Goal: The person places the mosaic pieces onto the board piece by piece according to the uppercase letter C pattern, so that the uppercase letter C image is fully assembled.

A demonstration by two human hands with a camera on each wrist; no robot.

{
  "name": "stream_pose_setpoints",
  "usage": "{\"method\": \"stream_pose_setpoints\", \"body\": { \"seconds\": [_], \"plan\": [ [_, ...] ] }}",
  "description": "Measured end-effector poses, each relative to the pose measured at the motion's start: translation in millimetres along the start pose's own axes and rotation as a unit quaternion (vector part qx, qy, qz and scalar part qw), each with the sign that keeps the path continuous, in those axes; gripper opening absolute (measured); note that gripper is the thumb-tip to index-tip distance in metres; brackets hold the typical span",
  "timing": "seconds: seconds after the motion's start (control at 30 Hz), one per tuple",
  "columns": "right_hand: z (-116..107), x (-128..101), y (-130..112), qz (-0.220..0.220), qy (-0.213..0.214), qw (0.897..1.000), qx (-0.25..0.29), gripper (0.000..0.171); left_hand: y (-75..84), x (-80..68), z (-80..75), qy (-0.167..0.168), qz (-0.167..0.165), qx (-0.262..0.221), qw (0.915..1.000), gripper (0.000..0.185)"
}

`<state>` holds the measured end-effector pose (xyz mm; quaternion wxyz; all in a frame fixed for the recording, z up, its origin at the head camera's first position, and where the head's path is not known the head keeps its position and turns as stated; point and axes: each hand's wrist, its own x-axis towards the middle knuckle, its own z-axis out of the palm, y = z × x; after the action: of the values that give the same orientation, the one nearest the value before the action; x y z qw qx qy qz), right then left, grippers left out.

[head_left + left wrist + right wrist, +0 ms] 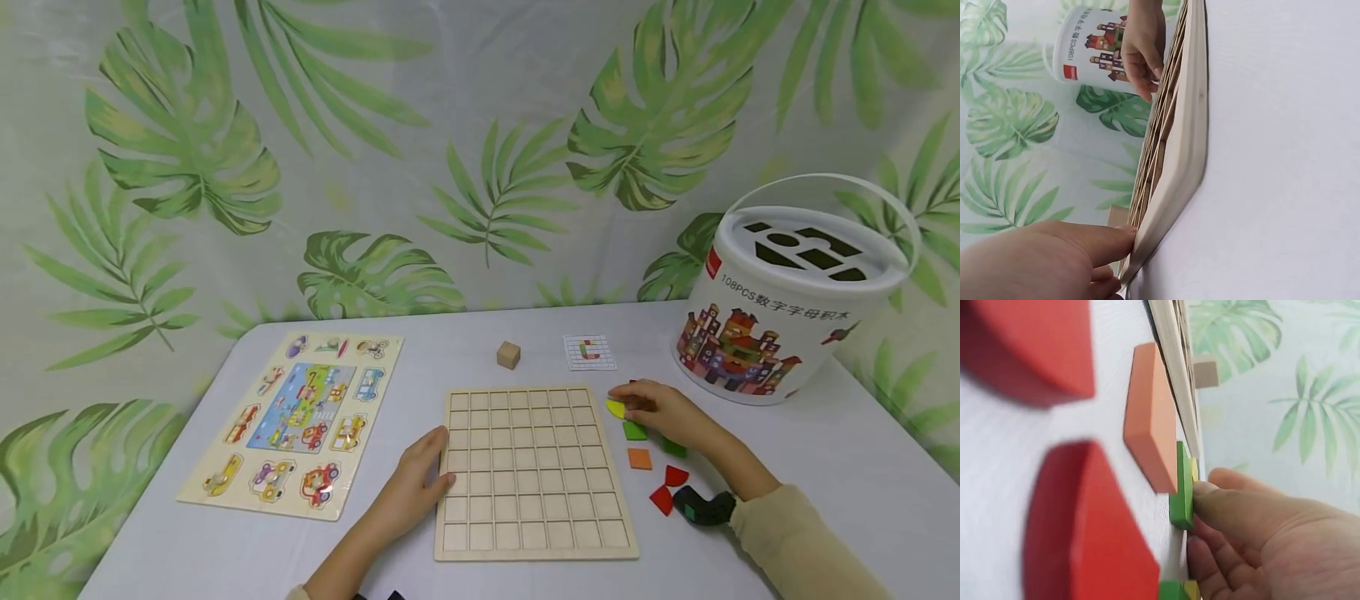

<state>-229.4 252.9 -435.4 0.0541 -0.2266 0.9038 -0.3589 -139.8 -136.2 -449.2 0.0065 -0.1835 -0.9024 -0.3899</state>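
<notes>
The wooden grid board (pixel 532 471) lies empty at the bench's (pixel 862 467) centre. The left hand (pixel 416 483), fingers relaxed, steadies its 9 o'clock edge; the right hand (pixel 660 410) pinches a yellow piece (pixel 615 408) at 2 o'clock. Placement appears unstarted.

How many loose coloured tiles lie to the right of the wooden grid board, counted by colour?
Red tiles: 2
Green tiles: 2
Orange tile: 1
Yellow tile: 1, under the right hand
Total: 6 in plain view; any beneath the hand are hidden.
</notes>
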Motion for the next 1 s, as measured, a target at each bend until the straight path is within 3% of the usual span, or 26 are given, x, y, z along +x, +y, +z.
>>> {"method": "stream_pose_setpoints", "body": {
  "seconds": [0.27,0.67,1.0],
  "plan": [
    [-1,6,-2,0.005,-0.031,0.999,-0.019,0.029,2.1,-1.2,2.6,0.004,0.000,0.014,0.9999,0.057],
    [-3,8,-12,0.013,-0.010,0.999,-0.035,0.021,-0.8,-0.3,4.3,0.012,0.007,0.025,0.9996,0.056],
    [12,27,-75,-0.096,0.018,0.995,-0.036,0.026,0.4,-1.6,2.3,0.009,-0.002,0.014,0.9999,0.056]
  ]
}}
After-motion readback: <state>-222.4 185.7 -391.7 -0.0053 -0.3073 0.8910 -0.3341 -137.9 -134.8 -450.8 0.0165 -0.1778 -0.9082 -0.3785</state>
